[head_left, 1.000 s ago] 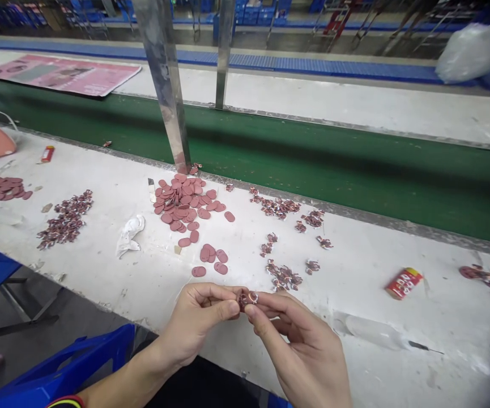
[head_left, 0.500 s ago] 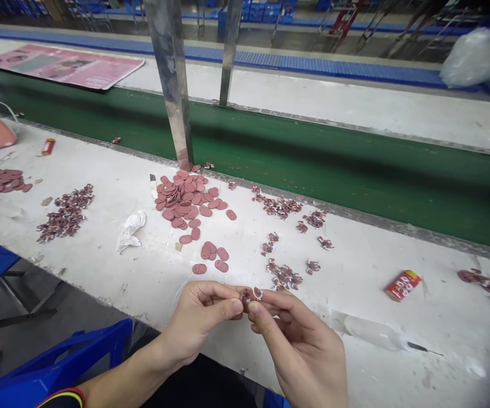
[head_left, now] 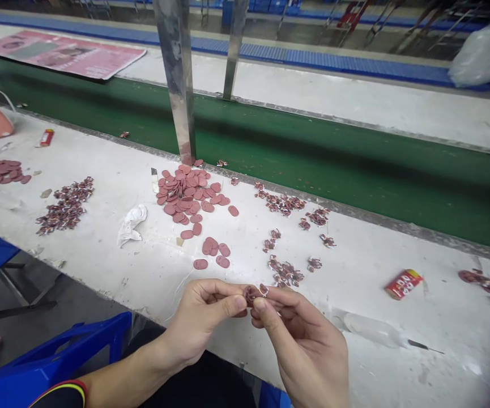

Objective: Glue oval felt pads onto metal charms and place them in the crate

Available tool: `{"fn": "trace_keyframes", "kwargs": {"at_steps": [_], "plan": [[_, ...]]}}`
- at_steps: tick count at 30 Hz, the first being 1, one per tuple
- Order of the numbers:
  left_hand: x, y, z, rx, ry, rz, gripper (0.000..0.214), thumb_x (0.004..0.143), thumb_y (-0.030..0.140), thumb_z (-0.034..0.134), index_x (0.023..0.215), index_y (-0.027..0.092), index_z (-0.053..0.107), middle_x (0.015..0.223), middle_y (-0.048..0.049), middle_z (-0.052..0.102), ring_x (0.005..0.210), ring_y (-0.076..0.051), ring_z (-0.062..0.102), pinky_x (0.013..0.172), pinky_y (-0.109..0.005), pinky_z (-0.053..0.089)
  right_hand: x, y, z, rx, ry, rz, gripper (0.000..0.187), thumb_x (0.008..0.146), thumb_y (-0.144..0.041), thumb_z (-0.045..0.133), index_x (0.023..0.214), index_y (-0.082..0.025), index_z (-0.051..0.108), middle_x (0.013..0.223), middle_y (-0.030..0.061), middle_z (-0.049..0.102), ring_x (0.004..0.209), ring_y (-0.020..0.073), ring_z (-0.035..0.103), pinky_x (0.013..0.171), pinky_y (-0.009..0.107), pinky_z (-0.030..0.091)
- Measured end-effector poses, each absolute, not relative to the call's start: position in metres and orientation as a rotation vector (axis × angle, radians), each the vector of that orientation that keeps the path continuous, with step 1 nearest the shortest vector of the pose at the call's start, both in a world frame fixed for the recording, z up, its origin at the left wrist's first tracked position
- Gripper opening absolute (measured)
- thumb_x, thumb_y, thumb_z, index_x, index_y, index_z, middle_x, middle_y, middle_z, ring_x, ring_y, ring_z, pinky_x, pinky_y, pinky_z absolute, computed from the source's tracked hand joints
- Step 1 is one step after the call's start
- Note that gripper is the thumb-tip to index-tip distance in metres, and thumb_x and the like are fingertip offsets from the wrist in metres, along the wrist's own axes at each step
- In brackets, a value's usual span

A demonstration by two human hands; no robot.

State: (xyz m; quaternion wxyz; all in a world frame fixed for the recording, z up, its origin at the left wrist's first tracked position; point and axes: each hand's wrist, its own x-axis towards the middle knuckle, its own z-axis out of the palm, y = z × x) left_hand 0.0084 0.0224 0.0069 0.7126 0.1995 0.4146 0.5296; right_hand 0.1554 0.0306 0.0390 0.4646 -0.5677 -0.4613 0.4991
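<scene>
My left hand (head_left: 202, 323) and my right hand (head_left: 302, 345) meet at the near edge of the white bench (head_left: 397, 351). Both pinch one small dark-red part (head_left: 254, 293) between thumbs and fingertips, just above the bench. Its exact shape is too small to make out. Just beyond the fingers lie a few loose pink oval discs (head_left: 213, 253) and a small cluster of tiny red-and-silver parts (head_left: 285, 273). A larger heap of pink discs (head_left: 187, 195) sits farther back by a metal post.
A green conveyor belt (head_left: 355, 164) runs behind the bench, with metal posts (head_left: 179, 85) at its near edge. A red tube (head_left: 403, 283) and a clear syringe-like dispenser (head_left: 380, 333) lie right. Another parts pile (head_left: 64, 207) and a crumpled white scrap (head_left: 131, 222) lie left. Blue crate (head_left: 49, 368) below.
Both hands stay pinched on the small part with only slight finger shifts. The view has tilted down a little, so the bench items sit slightly higher in the picture.
</scene>
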Motion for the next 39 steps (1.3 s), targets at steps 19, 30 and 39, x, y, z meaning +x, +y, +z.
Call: {"fn": "trace_keyframes", "kwargs": {"at_steps": [19,30,39], "plan": [[0.015,0.019,0.011,0.405,0.898,1.22,0.013,0.076,0.03,0.088,0.077,0.018,0.081,0.091,-0.0066,0.082,0.092,-0.022,0.075,0.084,-0.033,0.06,0.148,0.027,0.038,-1.324,-1.038,1.213,0.01,0.081,-0.031,0.083,0.087,-0.025,0.079,0.068,0.0006,0.072,0.055,0.0106,0.064,0.057,0.02,0.061],[-0.025,0.022,-0.013,1.286,1.408,1.092,0.024,0.091,0.043,0.068,0.097,0.023,0.08,0.112,-0.0095,0.081,0.109,-0.027,0.074,0.087,-0.038,0.063,0.181,0.01,0.0,-1.404,-0.778,1.334,0.025,0.078,-0.04,0.086,0.093,-0.022,0.076,0.08,0.0047,0.074,0.071,0.0172,0.069,0.055,0.023,0.059],[-0.074,0.064,-0.02,1.806,1.692,0.597,0.015,0.086,0.036,0.068,0.093,0.025,0.075,0.098,-0.0066,0.076,0.1,-0.031,0.064,0.093,-0.043,0.047,0.265,-0.085,-0.014,-1.737,-0.866,1.108,0.027,0.074,-0.04,0.087,0.088,-0.02,0.076,0.086,0.0079,0.076,0.068,0.0214,0.074,0.059,0.028,0.064]]}}
